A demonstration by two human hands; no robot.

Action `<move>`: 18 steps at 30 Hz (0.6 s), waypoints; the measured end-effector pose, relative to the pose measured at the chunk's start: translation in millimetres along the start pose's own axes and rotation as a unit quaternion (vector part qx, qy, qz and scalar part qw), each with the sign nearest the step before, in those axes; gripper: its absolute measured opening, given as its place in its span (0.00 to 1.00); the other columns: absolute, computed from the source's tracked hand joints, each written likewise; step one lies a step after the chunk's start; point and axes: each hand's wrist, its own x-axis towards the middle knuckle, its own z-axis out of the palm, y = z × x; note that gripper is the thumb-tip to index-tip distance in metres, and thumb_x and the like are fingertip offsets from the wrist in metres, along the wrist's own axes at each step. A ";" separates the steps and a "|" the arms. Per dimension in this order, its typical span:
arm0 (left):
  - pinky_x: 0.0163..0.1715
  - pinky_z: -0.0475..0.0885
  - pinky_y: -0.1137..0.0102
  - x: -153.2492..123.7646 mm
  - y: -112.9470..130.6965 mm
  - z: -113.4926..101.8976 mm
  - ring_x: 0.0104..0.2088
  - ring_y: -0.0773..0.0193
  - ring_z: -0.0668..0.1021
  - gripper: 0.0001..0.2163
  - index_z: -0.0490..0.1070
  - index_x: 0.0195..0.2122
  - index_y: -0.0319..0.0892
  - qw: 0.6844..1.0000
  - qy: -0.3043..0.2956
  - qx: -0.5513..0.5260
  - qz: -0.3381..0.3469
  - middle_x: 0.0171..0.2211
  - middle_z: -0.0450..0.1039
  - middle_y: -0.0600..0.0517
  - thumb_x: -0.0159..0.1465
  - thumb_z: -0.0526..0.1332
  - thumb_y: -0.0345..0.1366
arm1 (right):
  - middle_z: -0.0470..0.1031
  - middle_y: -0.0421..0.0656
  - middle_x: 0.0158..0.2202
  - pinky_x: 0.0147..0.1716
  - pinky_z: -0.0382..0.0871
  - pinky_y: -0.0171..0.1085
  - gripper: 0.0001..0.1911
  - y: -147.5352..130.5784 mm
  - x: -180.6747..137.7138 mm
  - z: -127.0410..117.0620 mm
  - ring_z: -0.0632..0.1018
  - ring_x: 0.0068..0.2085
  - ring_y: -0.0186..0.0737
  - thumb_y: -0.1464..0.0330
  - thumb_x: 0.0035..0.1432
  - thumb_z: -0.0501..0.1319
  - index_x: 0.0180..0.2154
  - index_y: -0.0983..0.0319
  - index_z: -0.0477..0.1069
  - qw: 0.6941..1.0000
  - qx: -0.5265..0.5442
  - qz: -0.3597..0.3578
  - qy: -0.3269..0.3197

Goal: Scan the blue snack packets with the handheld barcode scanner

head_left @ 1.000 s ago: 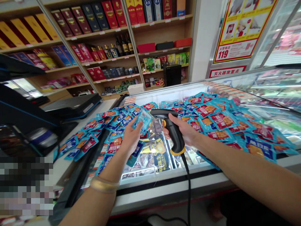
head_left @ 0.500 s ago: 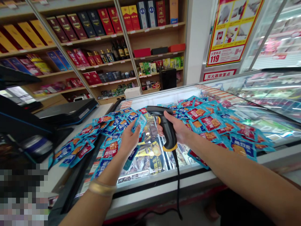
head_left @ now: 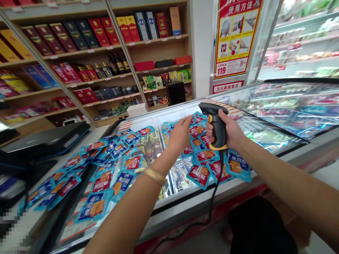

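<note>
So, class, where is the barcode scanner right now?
In the head view, right of centre, the barcode scanner is gripped in the right hand, over the blue snack packets on the glass freezer lid, just right of the left hand.

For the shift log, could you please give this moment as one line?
left hand at blue-and-red foil snack packet | right hand grips black plastic barcode scanner | more packets on glass freezer lid

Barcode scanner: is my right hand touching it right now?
Touching. The head view shows the right hand wrapped around the handle of the barcode scanner, its grip closed with no gap visible.
</note>
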 end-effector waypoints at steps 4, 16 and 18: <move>0.63 0.51 0.45 16.6 17.3 30.3 0.67 0.42 0.53 0.31 0.53 0.66 0.39 0.991 -0.121 0.050 -0.036 0.67 0.50 0.36 0.65 0.54 0.50 | 0.66 0.39 0.21 0.22 0.63 0.36 0.21 -2.4 -6.9 -29.6 0.67 0.22 0.36 0.48 0.52 0.62 0.29 0.59 0.65 0.999 -0.002 -0.007 0.047; 0.61 0.55 0.47 -14.0 -10.3 -8.6 0.65 0.47 0.58 0.26 0.56 0.64 0.42 0.997 -0.025 0.055 -0.045 0.65 0.55 0.37 0.66 0.53 0.45 | 0.65 0.39 0.22 0.20 0.62 0.35 0.22 -1.7 -10.6 -25.9 0.66 0.22 0.35 0.47 0.54 0.60 0.29 0.59 0.65 0.999 0.001 -0.018 0.030; 0.61 0.59 0.53 -34.0 -28.4 -33.0 0.63 0.51 0.63 0.25 0.58 0.62 0.41 0.997 0.008 0.057 -0.046 0.63 0.59 0.38 0.66 0.52 0.44 | 0.65 0.40 0.22 0.19 0.61 0.35 0.22 2.6 -9.3 -12.5 0.66 0.22 0.35 0.46 0.54 0.59 0.30 0.59 0.66 1.000 -0.002 -0.006 0.017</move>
